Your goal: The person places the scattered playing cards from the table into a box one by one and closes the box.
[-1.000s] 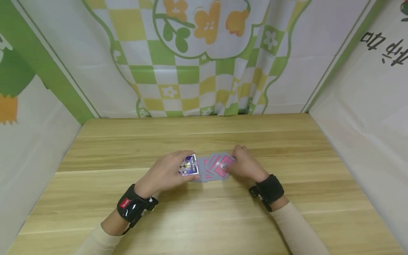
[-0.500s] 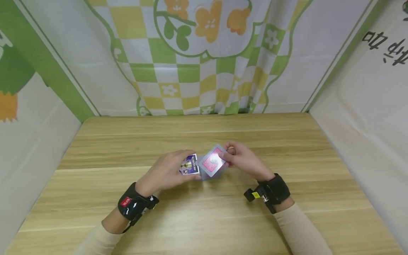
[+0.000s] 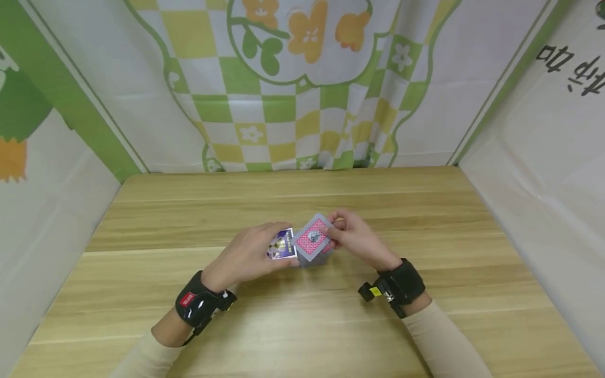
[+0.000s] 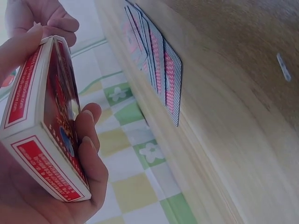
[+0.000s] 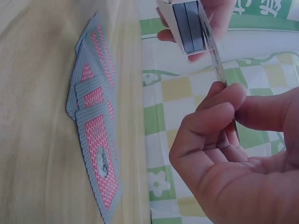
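My left hand (image 3: 246,255) grips a card box (image 3: 281,244), its fingers and thumb around the sides. Purple print covers the box's top face in the head view; red and white sides show in the left wrist view. At its open end, packed card edges (image 5: 189,25) are visible in the right wrist view. Between thumb and fingers, my right hand (image 3: 357,237) pinches a playing card (image 3: 312,237) with a red patterned back, raised and tilted against the box's open end. Below, several overlapping playing cards (image 5: 96,107) lie face down on the table.
The wooden table (image 3: 302,325) extends around both hands. A checked curtain (image 3: 293,115) hangs behind its far edge, with white fabric walls (image 3: 543,173) at the sides. A small pale strip (image 4: 283,66) shows on the table in the left wrist view.
My right hand was at the spread cards on the table, then lifted a card toward the box. Since then, the card has shifted slightly left. My left hand has stayed nearly still.
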A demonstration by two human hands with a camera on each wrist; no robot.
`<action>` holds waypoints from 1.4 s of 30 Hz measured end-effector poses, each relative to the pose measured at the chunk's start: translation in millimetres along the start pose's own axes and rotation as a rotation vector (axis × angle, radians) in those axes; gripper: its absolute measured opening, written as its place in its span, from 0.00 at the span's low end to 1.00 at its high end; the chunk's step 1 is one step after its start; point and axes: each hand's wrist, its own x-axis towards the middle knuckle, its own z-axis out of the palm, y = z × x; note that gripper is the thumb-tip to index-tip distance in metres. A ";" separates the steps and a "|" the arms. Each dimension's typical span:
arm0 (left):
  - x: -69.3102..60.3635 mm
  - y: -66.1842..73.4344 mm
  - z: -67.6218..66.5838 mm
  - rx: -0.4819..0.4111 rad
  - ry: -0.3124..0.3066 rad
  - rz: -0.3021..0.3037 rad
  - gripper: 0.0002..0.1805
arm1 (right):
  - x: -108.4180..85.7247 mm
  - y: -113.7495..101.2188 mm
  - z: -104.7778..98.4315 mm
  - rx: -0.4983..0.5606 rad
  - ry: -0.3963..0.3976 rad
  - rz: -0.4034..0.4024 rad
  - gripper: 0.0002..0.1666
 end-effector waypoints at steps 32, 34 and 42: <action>0.4 -0.3 -1.2 0.022 0.026 -0.005 0.42 | 3.9 28.7 1.7 -0.905 0.130 -0.004 0.30; 0.2 -0.7 -0.4 0.025 0.021 -0.009 0.42 | 4.7 32.6 0.0 -0.922 0.142 0.001 0.33; 0.5 -1.8 0.7 0.029 0.014 -0.011 0.43 | 8.1 33.7 -11.5 -0.723 0.143 0.010 0.25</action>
